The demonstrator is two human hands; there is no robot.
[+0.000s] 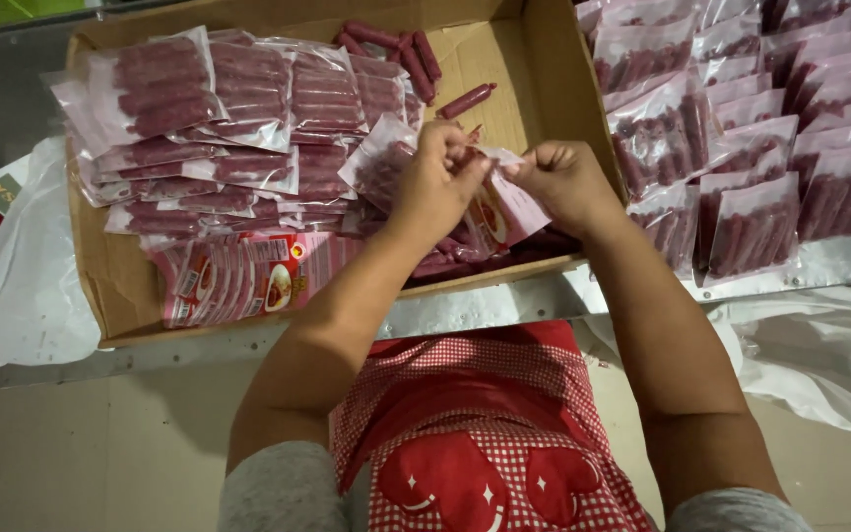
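Sausage pouch (pixel 504 202) | pinched by left hand (pixel 437 187), right hand (pixel 565 182) | lower half hidden | above cardboard box (pixel 110 276)

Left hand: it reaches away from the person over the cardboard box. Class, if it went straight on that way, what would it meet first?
Probably the loose sausage just beyond the left hand, though depth is unclear; past it, the box wall.
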